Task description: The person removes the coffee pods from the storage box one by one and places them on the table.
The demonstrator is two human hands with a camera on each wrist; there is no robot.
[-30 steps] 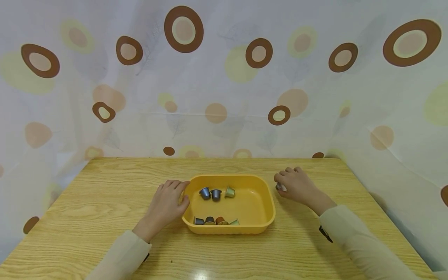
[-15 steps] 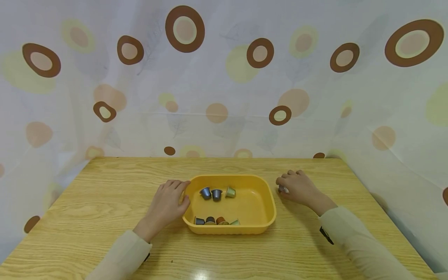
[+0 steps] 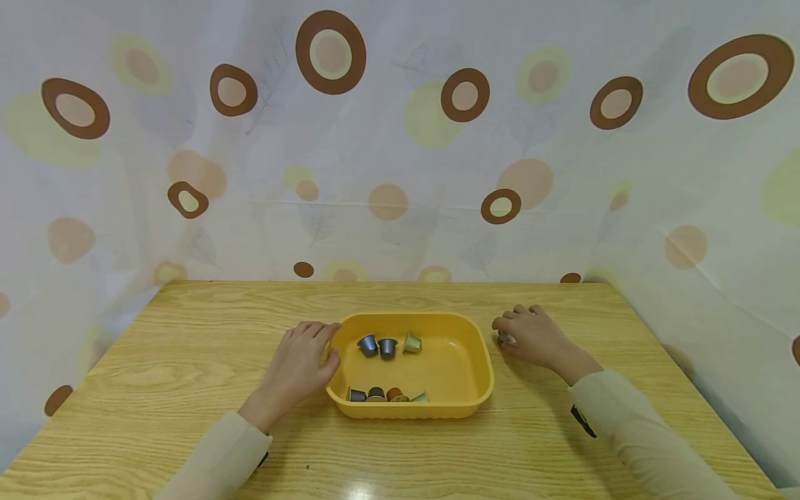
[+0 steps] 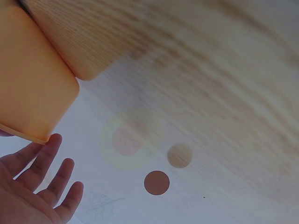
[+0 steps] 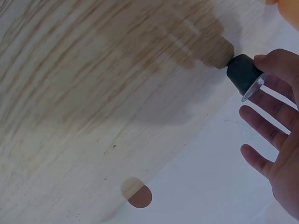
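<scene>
My left hand (image 3: 300, 361) rests at the left rim of a yellow plastic basin (image 3: 409, 410). In the left wrist view its fingers (image 4: 42, 161) are spread and relaxed, with a fingertip against the basin's rim. Right of the basin, my right hand (image 3: 534, 337) pinches a dark green coffee capsule (image 5: 243, 73) with a silver rim between thumb and fingers. In the head view that capsule is mostly hidden by the hand. Inside the basin, a blue capsule (image 3: 367, 345), a dark grey capsule (image 3: 387, 348) and a pale green capsule (image 3: 412, 344) lie along the far side.
Several more capsules, among them an orange-brown one (image 3: 394, 393), lie at the basin's near wall, partly hidden by its rim. The basin stands on a wood-grain table (image 3: 187, 361). A patterned cloth (image 3: 387, 139) hangs behind and at both sides.
Over the past second my right hand has shifted slightly right and down with the capsule, then stayed nearly still. My left hand and the basin keep their places.
</scene>
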